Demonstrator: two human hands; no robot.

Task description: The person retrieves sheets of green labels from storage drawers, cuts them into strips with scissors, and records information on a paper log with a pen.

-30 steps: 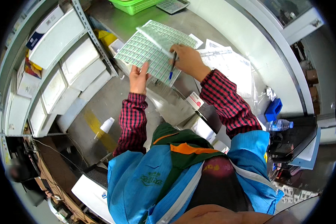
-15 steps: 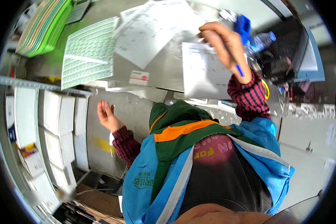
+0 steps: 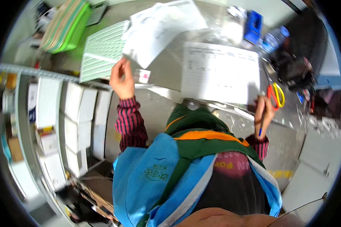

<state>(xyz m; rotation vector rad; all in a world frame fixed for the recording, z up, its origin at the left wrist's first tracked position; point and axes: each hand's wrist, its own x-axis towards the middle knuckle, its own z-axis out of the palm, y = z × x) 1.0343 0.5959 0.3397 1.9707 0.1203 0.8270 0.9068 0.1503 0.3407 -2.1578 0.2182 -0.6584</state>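
Note:
My right hand (image 3: 265, 113) is closed on a pen (image 3: 260, 130), whose blue end points back toward my wrist. That hand is at the front edge of the table, by the lower right corner of a printed form (image 3: 219, 73). My left hand (image 3: 122, 81) holds nothing that I can see, its fingers loosely bent and apart. It hovers at the right edge of a pale green gridded sheet (image 3: 102, 53), just below a pile of loose papers (image 3: 151, 34). A small white card with a red mark (image 3: 143, 75) lies to its right.
Scissors with red and yellow handles (image 3: 276, 96) lie right of the form. Behind them are a plastic bottle (image 3: 274, 39), a blue box (image 3: 253, 26) and a black bag (image 3: 305, 45). A green basket (image 3: 70, 41) and a calculator (image 3: 97, 13) stand far left. White boxes (image 3: 77, 102) fill shelving at left.
My right hand has come down from above the form to the table's front edge, still with the pen. My left hand has risen from beside the table to the gridded sheet. The view has shifted.

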